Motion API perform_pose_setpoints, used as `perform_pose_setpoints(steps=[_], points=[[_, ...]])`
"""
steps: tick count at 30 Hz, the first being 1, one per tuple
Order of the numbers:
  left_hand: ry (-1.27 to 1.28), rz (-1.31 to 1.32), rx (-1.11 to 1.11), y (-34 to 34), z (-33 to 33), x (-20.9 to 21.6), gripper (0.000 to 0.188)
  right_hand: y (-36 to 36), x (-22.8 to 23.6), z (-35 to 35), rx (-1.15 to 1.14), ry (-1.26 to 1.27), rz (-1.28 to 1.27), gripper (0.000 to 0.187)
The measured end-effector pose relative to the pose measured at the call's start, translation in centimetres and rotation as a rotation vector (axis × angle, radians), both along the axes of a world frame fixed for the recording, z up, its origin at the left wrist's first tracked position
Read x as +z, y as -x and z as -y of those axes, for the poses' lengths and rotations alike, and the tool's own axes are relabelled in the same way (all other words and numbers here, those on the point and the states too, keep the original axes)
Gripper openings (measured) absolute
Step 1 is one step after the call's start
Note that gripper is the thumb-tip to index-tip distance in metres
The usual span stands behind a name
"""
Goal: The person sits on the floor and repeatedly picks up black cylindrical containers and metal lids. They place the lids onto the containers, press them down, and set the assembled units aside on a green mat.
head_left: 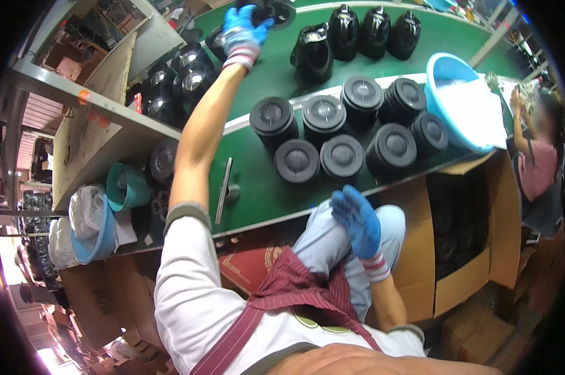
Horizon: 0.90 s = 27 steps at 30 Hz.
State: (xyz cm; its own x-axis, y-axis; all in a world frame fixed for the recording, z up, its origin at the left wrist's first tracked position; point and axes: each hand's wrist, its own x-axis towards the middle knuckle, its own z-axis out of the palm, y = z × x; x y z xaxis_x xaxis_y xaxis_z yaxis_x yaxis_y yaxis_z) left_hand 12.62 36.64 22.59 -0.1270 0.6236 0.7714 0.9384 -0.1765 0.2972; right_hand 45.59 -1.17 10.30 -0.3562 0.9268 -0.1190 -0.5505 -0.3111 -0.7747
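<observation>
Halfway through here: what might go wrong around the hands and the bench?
1. The right hand is near the front black disc stacks; raising it carelessly might topple one.
2. The left hand reaches far across the green bench; swinging back rightward could clip the glossy black kettle-shaped shells.
3. The blue basin appears close to the bench's front edge; a knock might tip it.

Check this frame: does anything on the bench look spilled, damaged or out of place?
No spill or damage shows. The black stacks on the green bench look orderly. The only mildly untidy spot is at the right, where white material hangs over the rim of the blue basin instead of lying wholly inside.
</observation>
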Motion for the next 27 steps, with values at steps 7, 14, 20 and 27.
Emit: perform_pose_setpoints(steps=[7,14,20,27], points=[[0.579,0.028,-0.002,1.0,-12.6,-9.8,0.058,-1.1,0.9,-1.4,0.062,0.160,0.109,0.080],[0.376,-0.451,0.674,10.8,-5.7,-10.8,0.038,-0.9,0.7,-1.9,0.114,0.189,0.181,0.077],[0.447,-0.390,0.166,11.5,-3.8,-8.7,0.044,-0.3,1.3,-1.5,0.034,0.070,0.159,0.069],[0.200,-0.419,-0.340,6.9,14.9,5.8,0.050,4.8,11.3,-9.6,-0.194,-1.073,0.860,0.062]])
